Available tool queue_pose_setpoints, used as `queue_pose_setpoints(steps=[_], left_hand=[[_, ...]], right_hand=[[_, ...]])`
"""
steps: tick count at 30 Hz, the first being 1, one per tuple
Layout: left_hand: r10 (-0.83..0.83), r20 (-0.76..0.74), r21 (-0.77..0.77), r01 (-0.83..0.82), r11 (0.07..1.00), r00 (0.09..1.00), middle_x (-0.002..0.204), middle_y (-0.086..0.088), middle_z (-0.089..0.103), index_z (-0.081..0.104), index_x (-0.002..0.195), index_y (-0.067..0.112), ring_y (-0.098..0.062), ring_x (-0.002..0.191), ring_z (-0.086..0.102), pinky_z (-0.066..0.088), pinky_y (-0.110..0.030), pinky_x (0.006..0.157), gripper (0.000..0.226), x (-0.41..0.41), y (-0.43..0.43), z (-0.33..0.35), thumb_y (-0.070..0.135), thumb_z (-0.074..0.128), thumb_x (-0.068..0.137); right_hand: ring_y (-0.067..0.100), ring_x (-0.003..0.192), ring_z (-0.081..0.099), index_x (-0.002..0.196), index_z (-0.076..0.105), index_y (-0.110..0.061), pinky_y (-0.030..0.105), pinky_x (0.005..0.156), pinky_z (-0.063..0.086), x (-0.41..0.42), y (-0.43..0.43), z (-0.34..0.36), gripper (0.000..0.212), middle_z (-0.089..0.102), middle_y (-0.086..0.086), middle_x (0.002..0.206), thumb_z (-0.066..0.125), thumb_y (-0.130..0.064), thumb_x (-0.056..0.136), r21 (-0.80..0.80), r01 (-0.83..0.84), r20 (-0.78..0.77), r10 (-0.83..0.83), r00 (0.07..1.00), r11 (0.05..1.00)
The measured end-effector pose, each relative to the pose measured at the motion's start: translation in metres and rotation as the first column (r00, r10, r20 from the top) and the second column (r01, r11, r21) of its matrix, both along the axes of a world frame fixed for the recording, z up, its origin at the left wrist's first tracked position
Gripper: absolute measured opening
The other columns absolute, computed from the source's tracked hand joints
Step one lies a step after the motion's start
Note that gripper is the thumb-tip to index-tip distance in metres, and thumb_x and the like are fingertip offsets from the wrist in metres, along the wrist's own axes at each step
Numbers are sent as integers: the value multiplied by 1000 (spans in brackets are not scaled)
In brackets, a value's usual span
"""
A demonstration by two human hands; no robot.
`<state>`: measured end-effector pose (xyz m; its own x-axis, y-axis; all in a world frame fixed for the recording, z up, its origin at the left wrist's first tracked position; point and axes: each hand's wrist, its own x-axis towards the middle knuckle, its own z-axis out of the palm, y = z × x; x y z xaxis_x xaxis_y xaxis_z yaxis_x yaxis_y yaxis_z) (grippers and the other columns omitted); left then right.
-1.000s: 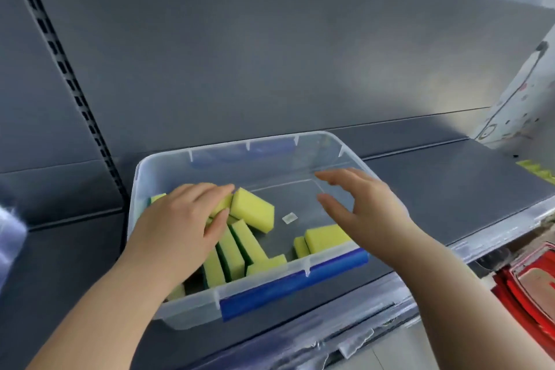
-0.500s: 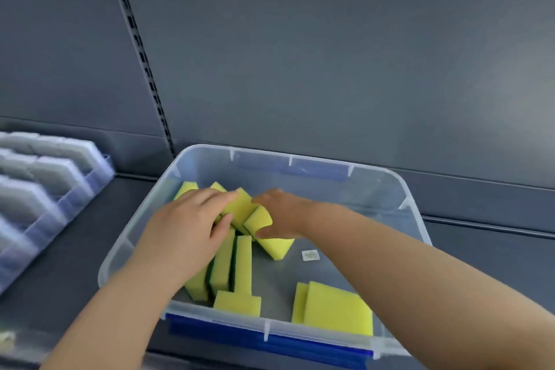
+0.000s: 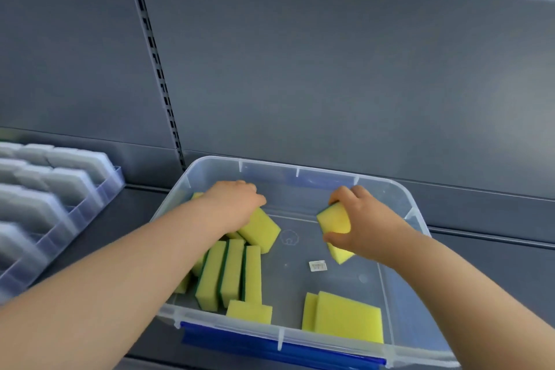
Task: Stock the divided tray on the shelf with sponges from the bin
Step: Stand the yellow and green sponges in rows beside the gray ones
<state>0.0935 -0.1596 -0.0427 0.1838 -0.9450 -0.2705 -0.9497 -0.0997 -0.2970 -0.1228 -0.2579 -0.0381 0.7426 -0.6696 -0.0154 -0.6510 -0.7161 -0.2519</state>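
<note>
The right hand (image 3: 363,225) has drawn back from the sponge pile (image 3: 228,273), its grip pinching 1 yellow sponge (image 3: 335,219) inside the bin (image 3: 390,189). The left hand (image 3: 231,204) stays on a tilted sponge (image 3: 259,230), grip hidden. Carrying to the divided tray (image 3: 99,186) at the left looks next.

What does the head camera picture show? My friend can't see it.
The right hand holds a yellow sponge in a clear bin of sponges; the left hand rests on another sponge. A divided tray stands left of the bin.
</note>
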Motion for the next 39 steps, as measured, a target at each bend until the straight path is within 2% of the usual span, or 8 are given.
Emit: queue_pose_setpoints(steps=[4,9,14,20,25,29,34,39], left_hand=[[-90,136,243,55,968,987,129,-2,46,39,134,26,-24,120,43,43,-38,90,58,-1,-24,-4,32,62,81],[-113,75,281,88,956,991,121,-3,44,42,129,27,-25,107,50,46,-37,83,63,3,-29,-9,40,67,73],[-90,-163,103,107,989,982,112,-2,29,44,118,25,-24,79,52,48,-39,72,53,1,-29,-6,21,69,71],[-134,-311,7,144,990,941,128,3,40,28,141,34,-20,109,47,40,-29,76,87,-19,-30,-1,27,78,71],[-149,-420,-141,98,985,895,141,6,38,21,143,32,-17,121,43,35,-26,86,76,-38,-15,10,30,67,83],[-79,-506,-223,-42,974,859,129,4,49,21,138,35,-18,106,49,43,-32,81,68,-57,5,28,40,62,85],[-158,-485,-494,-120,861,860,128,16,49,42,128,34,-10,113,47,42,-31,89,47,-79,35,48,37,61,85],[-196,-435,-706,-198,680,879,113,12,58,57,118,26,-13,102,55,49,-34,80,45,-98,69,49,18,73,76]], right_hand=[[17,82,47,113,40,-30,23,70,36,-29,8,-4,51,34,-9,105,69,-44,73,43,105,98,-109,989,994],[17,80,50,100,36,-30,26,67,37,-35,14,-13,46,39,-9,102,69,-45,73,104,163,139,-177,974,981],[15,75,49,96,35,-29,27,63,40,-34,15,-16,47,45,-8,92,67,-53,72,129,198,124,-214,969,972],[19,74,48,108,42,-24,31,60,41,-31,18,-16,46,44,-7,85,57,-58,80,59,196,75,-200,977,979],[18,73,46,108,44,-25,29,58,38,-35,22,-6,45,50,-5,88,57,-58,80,-25,183,102,-179,979,983],[20,86,53,113,45,-25,31,67,44,-41,25,3,43,58,-2,104,60,-50,82,-23,151,166,-145,975,988],[17,90,50,117,47,-24,29,71,41,-50,31,6,37,55,-3,112,61,-36,85,12,105,368,-102,924,994],[11,83,40,117,51,-22,22,70,31,-52,34,1,34,55,-3,111,63,-25,85,-35,78,500,-50,864,996]])
